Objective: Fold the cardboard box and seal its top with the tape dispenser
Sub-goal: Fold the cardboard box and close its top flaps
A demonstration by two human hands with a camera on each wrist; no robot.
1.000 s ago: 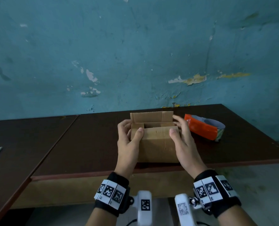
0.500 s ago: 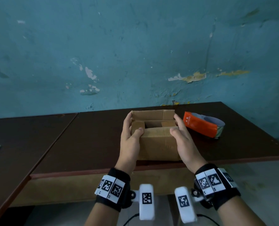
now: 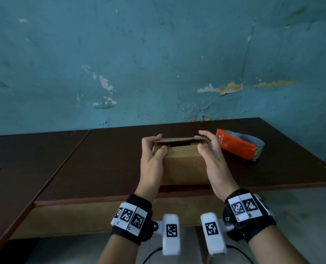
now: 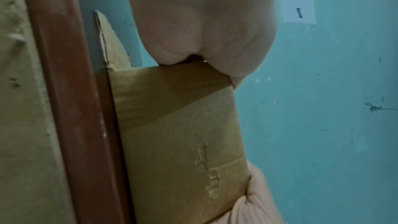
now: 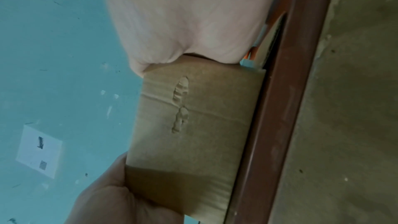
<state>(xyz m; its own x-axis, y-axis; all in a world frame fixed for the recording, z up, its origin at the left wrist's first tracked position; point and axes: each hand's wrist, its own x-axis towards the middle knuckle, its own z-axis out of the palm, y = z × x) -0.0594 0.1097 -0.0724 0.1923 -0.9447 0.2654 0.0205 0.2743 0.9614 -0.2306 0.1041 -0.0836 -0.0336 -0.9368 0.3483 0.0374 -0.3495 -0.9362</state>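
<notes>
Left hand [image 3: 152, 159] and right hand [image 3: 212, 159] are pinching the cardboard box's [image 3: 185, 168] top flaps, drawing them closed for taping.

The left hand [image 3: 152, 159] reaches forward toward twelve o'clock, fingers curled over one end of the small brown cardboard box [image 3: 185, 166], thumb pressed on its near top flap. The right hand [image 3: 212, 159] mirrors it at the other end, fingers arched over the top edge, thumb [image 3: 203, 149] pointing to nine o'clock. Both forearms run from six o'clock, each wrist wrapped in a black band with black-and-white square markers [image 3: 128, 218].
</notes>
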